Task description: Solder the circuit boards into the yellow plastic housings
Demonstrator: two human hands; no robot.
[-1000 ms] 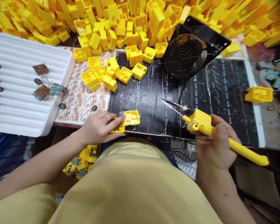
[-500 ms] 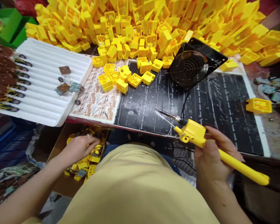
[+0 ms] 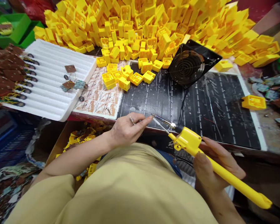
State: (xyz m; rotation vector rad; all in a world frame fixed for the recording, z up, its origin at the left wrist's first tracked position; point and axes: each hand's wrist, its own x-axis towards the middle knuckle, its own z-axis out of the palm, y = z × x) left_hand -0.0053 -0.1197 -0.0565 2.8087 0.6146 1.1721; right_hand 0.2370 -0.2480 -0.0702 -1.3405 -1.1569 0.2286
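My right hand (image 3: pixel 216 166) is wrapped round a yellow soldering iron (image 3: pixel 188 139), its handle slanting down to the right. The iron's metal tip points left, and a thin solder feed tube runs beside it. My left hand (image 3: pixel 128 129), with a ring on one finger, is over the table's front edge. Its thumb and forefinger are pinched together right at the iron's tip; whatever may be between them is too small to make out, and I cannot tell whether they touch the tip.
Yellow plastic housings (image 3: pixel 130 40) are heaped across the back. A black fan (image 3: pixel 189 63) stands on the black mat (image 3: pixel 149 99). At left, a white foam tray (image 3: pixel 53 59) bears brown boards and small round parts. A carton (image 3: pixel 58 140) of yellow pieces sits below the edge.
My left hand has come up from the carton below the table to the iron's tip. My right hand, still holding the soldering iron, has shifted slightly down and left.
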